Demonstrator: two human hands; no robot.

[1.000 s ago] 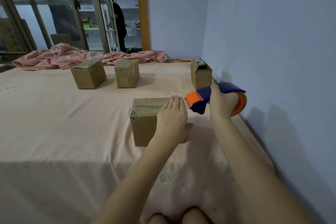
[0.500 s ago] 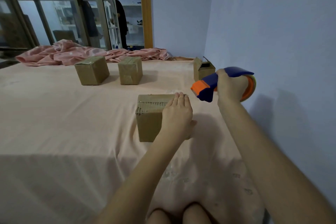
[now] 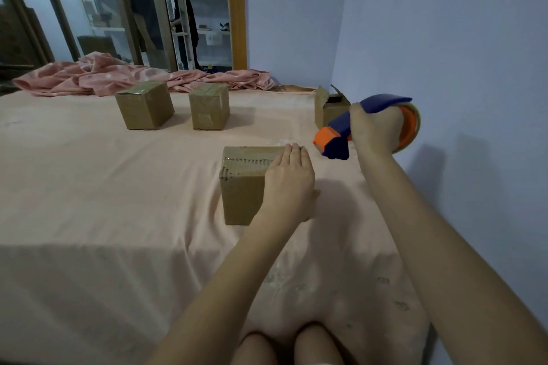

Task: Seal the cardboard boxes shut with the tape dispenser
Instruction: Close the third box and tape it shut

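She is pressing her flat left hand point(image 3: 289, 184) on the near box point(image 3: 246, 184), which looks light, stiff and likely to slide unless steadied from above, while her right hand point(image 3: 375, 127) is gripping the tape dispenser point(image 3: 338, 139) just beyond its right corner.

The nearest box point(image 3: 241, 187) is matt brown cardboard with glossy tape along its top. The tape dispenser point(image 3: 341, 135) is smooth blue and orange plastic. The bed point(image 3: 103, 187) wears soft, matt peach cloth; the blanket point(image 3: 118, 74) is crumpled pink fabric.
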